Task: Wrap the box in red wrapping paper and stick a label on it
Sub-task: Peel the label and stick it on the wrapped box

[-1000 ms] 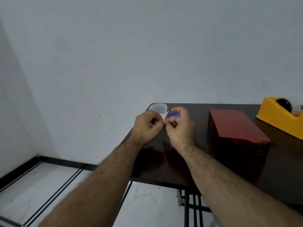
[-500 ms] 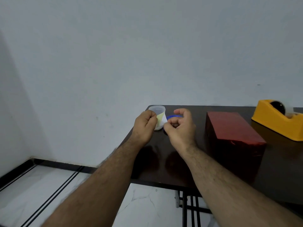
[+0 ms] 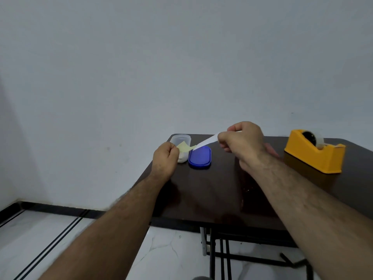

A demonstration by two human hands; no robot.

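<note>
Peeling is under way: the right hand [image 3: 241, 141], at centre right of the frame, is pinched shut on a white label [image 3: 207, 141] and has drawn it up and right, away from the left hand [image 3: 166, 157], where a second ago both hands were pressed together over the same piece. The left hand, closed at centre frame, clamps the yellow backing [image 3: 184, 147], which sticks out beside its knuckles. The strip slopes from the right fingers down toward the backing; whether the two are fully separated cannot be told. Judged from this, the label is nearly free and the sticking step comes next. The box [image 3: 271, 151] is almost wholly hidden behind the right hand and wrist; only a reddish sliver shows just right of that hand, so its wrapping cannot be checked in this view, though it appeared fully wrapped a moment earlier. A clear tub [image 3: 181, 139] stands open at the table's [image 3: 218, 195] far left corner, just behind the left hand; its contents cannot be made out. Its blue lid [image 3: 199, 158] lies flat just right of it. A yellow dispenser [image 3: 313, 151] with a tape roll seated in it sits at right, well apart from both hands.
</note>
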